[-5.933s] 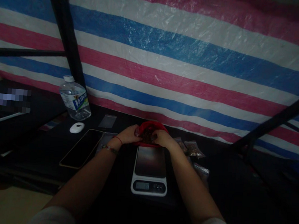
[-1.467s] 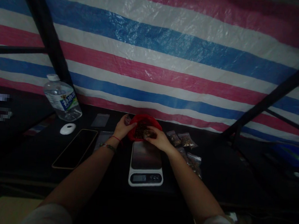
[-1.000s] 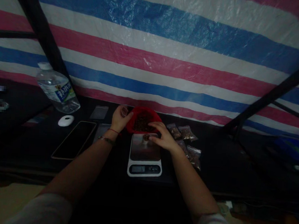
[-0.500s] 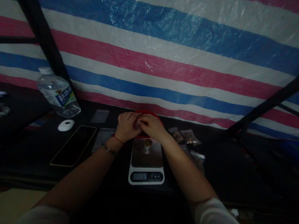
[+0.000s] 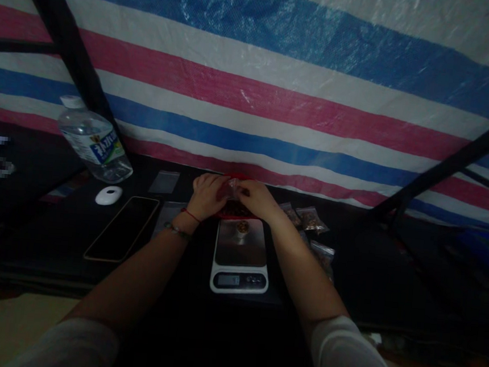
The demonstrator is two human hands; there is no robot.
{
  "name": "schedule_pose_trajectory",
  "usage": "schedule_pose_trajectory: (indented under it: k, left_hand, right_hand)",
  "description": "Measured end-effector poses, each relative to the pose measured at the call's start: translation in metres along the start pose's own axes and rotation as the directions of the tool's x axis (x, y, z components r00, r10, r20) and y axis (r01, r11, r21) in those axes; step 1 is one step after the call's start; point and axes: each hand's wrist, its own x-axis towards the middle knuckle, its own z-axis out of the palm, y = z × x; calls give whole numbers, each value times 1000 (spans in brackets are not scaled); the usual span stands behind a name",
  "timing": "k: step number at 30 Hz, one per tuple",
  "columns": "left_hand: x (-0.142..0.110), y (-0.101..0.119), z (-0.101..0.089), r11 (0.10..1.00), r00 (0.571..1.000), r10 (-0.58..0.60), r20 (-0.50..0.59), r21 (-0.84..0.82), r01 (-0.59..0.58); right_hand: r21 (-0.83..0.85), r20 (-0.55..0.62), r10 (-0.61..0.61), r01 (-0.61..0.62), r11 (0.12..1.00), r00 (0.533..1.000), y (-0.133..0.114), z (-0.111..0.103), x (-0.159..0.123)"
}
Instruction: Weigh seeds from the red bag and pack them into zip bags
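Above a red container (image 5: 248,215) with dark brown pieces in it, both hands meet at a small clear plastic bag (image 5: 232,188). My left hand (image 5: 208,194) is closed on the bag's left side. On its right side my right hand (image 5: 257,198) pinches it, fingers bent and partly hidden. Just below the hands stands a white kitchen scale (image 5: 239,283) with a metal plate and a lit display too dim to read. A small cup (image 5: 241,229) filled with brown bits rests on the scale's plate.
Filled zip bags (image 5: 311,219) lie right of my right forearm. On the left are flat clear bags (image 5: 165,181), a phone (image 5: 123,229), a white oval case (image 5: 109,195) and a water bottle (image 5: 96,143). Behind hangs a striped tarp (image 5: 243,103) between dark metal bars.
My hands have drawn slightly apart, so the clear bag between them and the brown pieces in the red container now show more. The view has tilted slightly downward.
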Motion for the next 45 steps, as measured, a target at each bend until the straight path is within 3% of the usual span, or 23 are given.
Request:
schedule_pose_trajectory:
  k: [3,6,11,17,20,25,28,31,34,37,43,45]
  left_hand:
    - [1,-4,-2,999,999,-49,-22,-3,49]
    - [0,-6,-5,997,996,-77,-54,-9,77]
    - [-2,4,-6,986,988,154,4,-64,-154]
    - [-2,12,-9,976,980,192,48,-115,-185]
    - [0,8,-12,978,986,163,43,-135,-156]
    - [1,0,-10,991,995,-35,-88,-131,23]
    - [1,-5,-6,980,979,-149,-139,-154,128]
    - [1,-8,-5,974,975,-174,-139,-170,149]
    - [2,-10,-5,978,980,-157,-125,-160,136]
    - [3,-10,-4,978,985,-152,-83,-154,138]
    - [0,-9,0,961,979,-157,133,-207,183]
    - [-1,-7,0,958,976,-149,158,-223,183]
  right_hand:
    - [-42,-85,-32,29,999,996,4,-3,1]
    - [-13,-91,6,-7,1000,996,6,-7,2]
    - [-21,47,20,-19,1000,999,3,-6,2]
    - [-70,100,-34,41,997,994,-5,13,4]
    - [26,59,-73,71,997,996,-4,11,5]
    - [173,-120,84,-63,983,989,11,-9,3]
    - [140,27,93,-96,985,995,25,-6,1]
    - [-17,207,113,-111,994,972,40,10,1]
    - [-147,241,173,-140,979,955,52,26,1]
    - [-151,257,181,-146,978,949,57,32,-3]
    - [-114,313,162,-133,985,936,55,32,-9]
    - [-146,327,190,-150,978,925,54,32,-9]
